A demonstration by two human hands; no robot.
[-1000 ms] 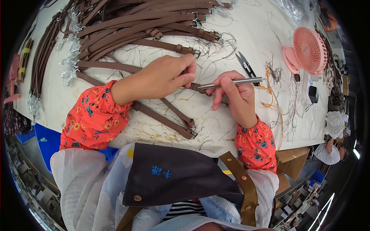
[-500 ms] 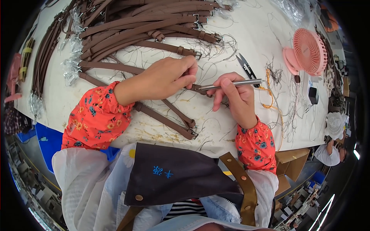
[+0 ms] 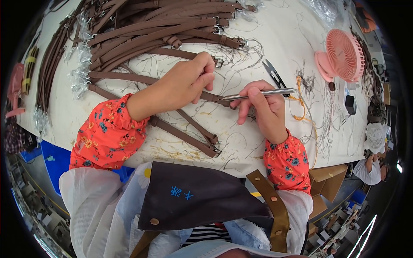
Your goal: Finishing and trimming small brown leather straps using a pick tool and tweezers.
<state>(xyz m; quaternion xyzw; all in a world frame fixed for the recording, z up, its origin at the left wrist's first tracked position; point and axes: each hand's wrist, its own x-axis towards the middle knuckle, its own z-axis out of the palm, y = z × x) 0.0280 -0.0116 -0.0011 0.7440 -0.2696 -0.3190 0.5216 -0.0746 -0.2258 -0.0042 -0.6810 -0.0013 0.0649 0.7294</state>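
My right hand (image 3: 267, 111) grips a slim silver pen-like metal tool (image 3: 276, 91). The tool's tip rests at the end of a brown leather strap (image 3: 211, 97) lying on the table. Just above that strap is my left hand (image 3: 180, 84), fingers curled together; whatever they pinch, if anything, is hidden. Beyond my left hand another strap ends in a metal buckle (image 3: 218, 62). Closer to me lies a brown strap (image 3: 183, 135) with a buckle at its right end. Black-handled thread snips (image 3: 275, 74) lie beyond my right hand.
A heap of brown buckled straps (image 3: 159, 26) covers the far left of the table (image 3: 241, 159), some ends wrapped in clear plastic (image 3: 80, 79). Loose threads lie scattered. To the right stand a pink fan (image 3: 342, 56) and a yellow-orange cord (image 3: 304, 112). A blue bin (image 3: 56, 161) sits below left.
My left hand has moved up and a little left, away from the tool's tip, uncovering more of the strap. My right hand and the tool have barely shifted.
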